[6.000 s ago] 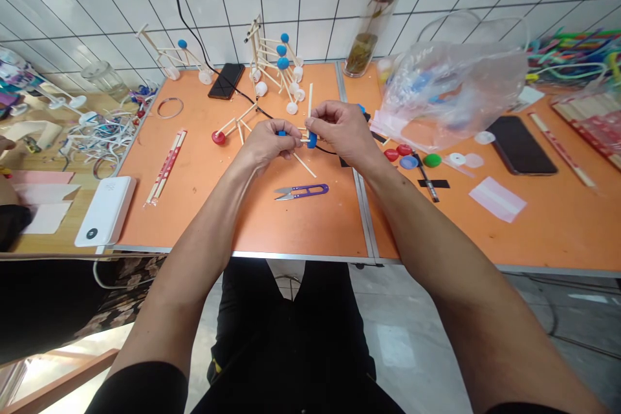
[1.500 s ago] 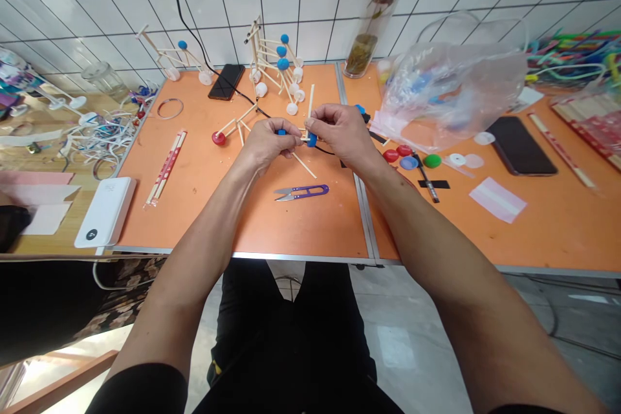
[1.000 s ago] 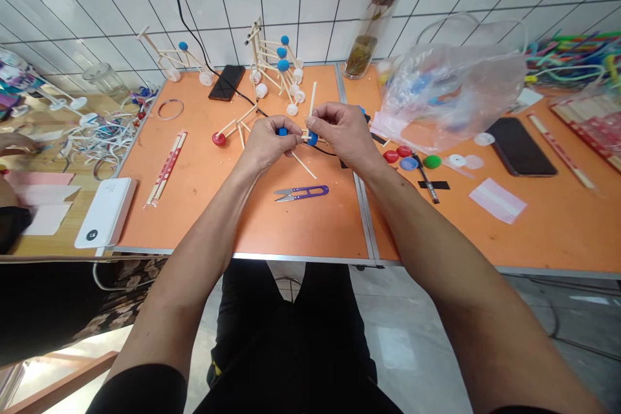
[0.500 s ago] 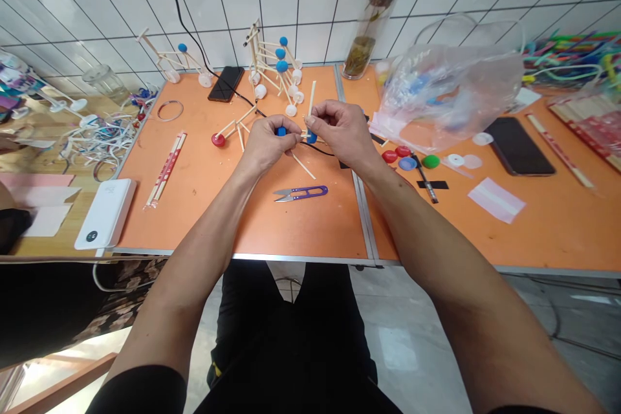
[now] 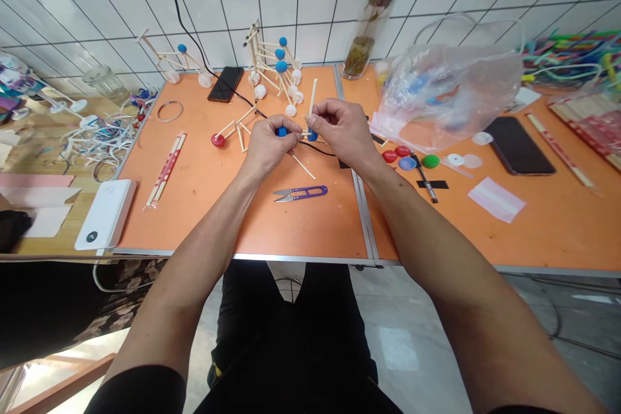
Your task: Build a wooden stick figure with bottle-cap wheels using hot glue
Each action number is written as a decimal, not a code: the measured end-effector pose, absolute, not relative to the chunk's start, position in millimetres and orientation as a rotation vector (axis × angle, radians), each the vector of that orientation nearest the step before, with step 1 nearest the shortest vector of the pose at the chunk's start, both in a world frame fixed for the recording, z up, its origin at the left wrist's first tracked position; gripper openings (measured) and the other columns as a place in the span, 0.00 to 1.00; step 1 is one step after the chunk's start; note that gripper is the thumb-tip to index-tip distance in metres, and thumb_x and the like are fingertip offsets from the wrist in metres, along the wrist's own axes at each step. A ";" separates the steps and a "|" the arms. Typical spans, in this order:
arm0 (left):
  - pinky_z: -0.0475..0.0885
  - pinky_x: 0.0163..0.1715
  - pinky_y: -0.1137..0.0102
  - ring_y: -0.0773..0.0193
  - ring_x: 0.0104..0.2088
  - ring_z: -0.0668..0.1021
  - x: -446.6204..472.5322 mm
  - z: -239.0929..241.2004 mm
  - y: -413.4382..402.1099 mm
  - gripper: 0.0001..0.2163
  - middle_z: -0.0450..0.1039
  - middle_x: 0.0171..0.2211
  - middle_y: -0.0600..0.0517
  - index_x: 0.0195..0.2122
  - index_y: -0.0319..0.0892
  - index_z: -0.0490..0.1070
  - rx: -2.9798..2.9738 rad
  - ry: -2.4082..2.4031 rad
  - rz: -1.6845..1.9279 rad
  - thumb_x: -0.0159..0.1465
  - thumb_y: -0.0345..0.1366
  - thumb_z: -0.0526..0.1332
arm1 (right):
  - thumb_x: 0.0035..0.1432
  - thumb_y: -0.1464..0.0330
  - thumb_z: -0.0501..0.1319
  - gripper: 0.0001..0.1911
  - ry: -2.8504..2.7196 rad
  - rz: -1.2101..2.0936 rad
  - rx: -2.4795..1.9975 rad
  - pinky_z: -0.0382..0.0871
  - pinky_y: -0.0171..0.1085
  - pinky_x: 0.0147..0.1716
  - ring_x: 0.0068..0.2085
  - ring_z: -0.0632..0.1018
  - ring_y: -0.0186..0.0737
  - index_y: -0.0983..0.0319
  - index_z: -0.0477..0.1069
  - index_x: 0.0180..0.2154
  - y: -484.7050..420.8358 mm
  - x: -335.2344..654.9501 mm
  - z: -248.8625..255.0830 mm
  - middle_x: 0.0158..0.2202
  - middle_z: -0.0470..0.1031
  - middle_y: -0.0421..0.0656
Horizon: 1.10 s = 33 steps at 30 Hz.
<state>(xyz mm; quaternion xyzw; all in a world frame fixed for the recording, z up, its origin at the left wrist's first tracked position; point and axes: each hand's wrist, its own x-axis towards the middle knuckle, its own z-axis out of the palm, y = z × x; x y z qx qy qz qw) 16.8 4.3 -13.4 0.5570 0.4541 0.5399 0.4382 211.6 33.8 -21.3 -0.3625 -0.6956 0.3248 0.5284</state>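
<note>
Wooden stick (image 5: 313, 97) juts above the right grip (image 5: 343, 129).

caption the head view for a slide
Left grip and right grip hold a stick assembly with blue parts; purple snips lie on the table.

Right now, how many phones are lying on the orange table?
2. One phone is at the back left of the orange table; the other phone is on the right, near the clear plastic bag. Any beneath the clutter would be hidden.
</note>
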 end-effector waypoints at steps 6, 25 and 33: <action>0.72 0.26 0.72 0.69 0.22 0.76 16.9 -16.1 4.8 0.09 0.78 0.24 0.57 0.29 0.44 0.83 1.409 1.119 1.358 0.57 0.21 0.71 | 0.69 0.55 0.78 0.17 -1.662 0.772 -0.915 0.68 0.43 0.36 0.34 0.71 0.39 0.55 0.76 0.34 33.3 211.7 -20.0 0.33 0.75 0.38; 0.73 0.26 0.72 0.69 0.23 0.76 17.7 -11.1 2.1 0.09 0.78 0.25 0.57 0.29 0.43 0.82 1.431 1.161 1.326 0.57 0.21 0.72 | 0.68 0.59 0.78 0.15 -1.644 0.795 -0.943 0.67 0.42 0.35 0.34 0.70 0.39 0.55 0.77 0.35 32.3 210.0 -19.9 0.32 0.74 0.37; 0.73 0.26 0.72 0.69 0.23 0.76 17.9 -10.3 1.8 0.08 0.78 0.25 0.57 0.28 0.44 0.82 1.440 1.154 1.326 0.57 0.22 0.72 | 0.67 0.57 0.77 0.15 -1.631 0.794 -0.951 0.68 0.43 0.36 0.34 0.71 0.40 0.54 0.76 0.34 30.2 208.1 -17.9 0.32 0.74 0.38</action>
